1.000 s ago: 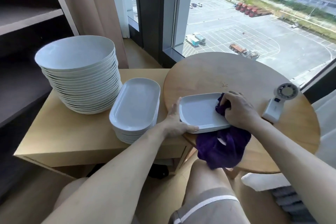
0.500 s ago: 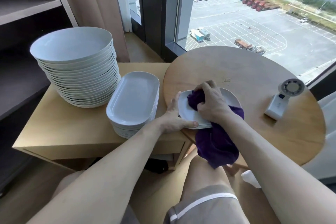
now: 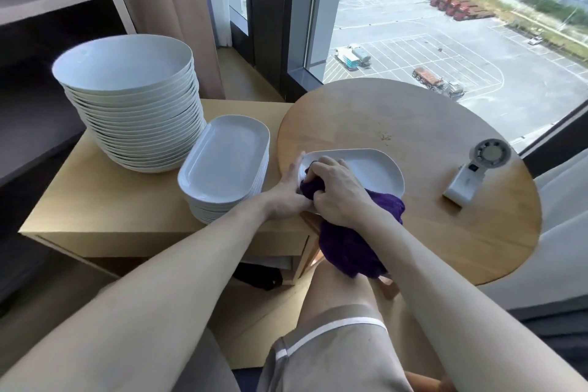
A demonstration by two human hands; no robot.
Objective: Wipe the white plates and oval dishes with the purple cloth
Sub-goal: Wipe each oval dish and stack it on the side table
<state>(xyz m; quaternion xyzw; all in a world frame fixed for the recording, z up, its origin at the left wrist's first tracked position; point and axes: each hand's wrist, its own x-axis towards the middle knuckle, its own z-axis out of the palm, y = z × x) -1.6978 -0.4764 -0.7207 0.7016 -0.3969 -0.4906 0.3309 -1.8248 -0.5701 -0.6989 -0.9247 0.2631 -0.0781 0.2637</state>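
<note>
The right hand [image 3: 337, 196] grips a bunched purple cloth [image 3: 353, 245] and presses it into the left end of a dish [image 3: 375, 170] at the table's [image 3: 445, 232] near-left edge, while the left hand [image 3: 286, 199] holds that end's rim. The cloth's loose part hangs off the table above a knee [image 3: 340, 289]. On a cabinet [image 3: 95, 200] to the left, a dish stack [image 3: 222, 162] stands beside a taller plate stack [image 3: 127, 79]; a fan [image 3: 477, 169] lies on the table's right.

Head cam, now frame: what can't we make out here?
Head view only.
- Near-left end of the oval dish: hidden by the right hand and purple cloth.
- Fingers of the left hand: under the right hand; grip unclear.
- Count in the stack of oval dishes: lower rims too fine, partly behind the left forearm.
- Under the side table: dark thing, shadowed, unidentifiable.
</note>
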